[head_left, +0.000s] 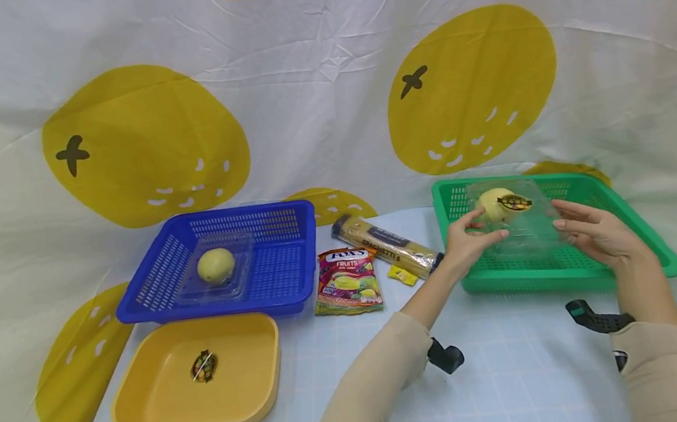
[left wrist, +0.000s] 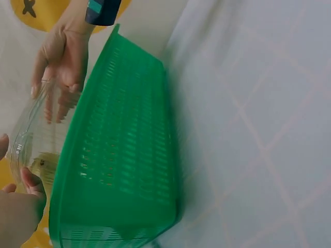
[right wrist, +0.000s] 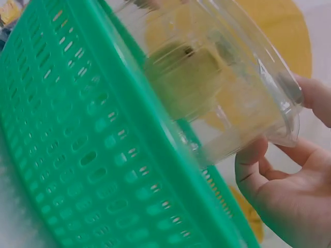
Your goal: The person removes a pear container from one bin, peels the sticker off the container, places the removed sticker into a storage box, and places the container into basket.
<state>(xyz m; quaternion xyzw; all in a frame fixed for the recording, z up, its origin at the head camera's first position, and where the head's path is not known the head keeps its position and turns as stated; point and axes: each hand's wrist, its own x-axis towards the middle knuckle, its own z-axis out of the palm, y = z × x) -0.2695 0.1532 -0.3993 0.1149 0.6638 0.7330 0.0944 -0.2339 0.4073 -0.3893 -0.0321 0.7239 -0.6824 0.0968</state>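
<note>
Both hands hold a clear plastic clamshell box [head_left: 530, 220] over the green basket [head_left: 627, 216]. Inside the box sits a round pale-yellow fruit [head_left: 493, 206], toward its left side, and a dark oval sticker [head_left: 514, 203] is on the lid. My left hand [head_left: 467, 241] grips the box's left edge between thumb and fingers. On the opposite edge, my right hand [head_left: 604, 233] pinches the rim, seen closely in the right wrist view, where the thumb and fingers [right wrist: 253, 160] meet the plastic. The green basket's wall hides part of the box in the left wrist view.
At the left, a blue basket [head_left: 286, 304] contains another clear box [head_left: 243, 256] with a pale fruit. A yellow tray [head_left: 246, 388] in front carries a dark sticker [head_left: 204, 366]. Between the baskets lie a candy bag [head_left: 347, 283], a spaghetti pack [head_left: 389, 243] and a small yellow packet [head_left: 402, 275].
</note>
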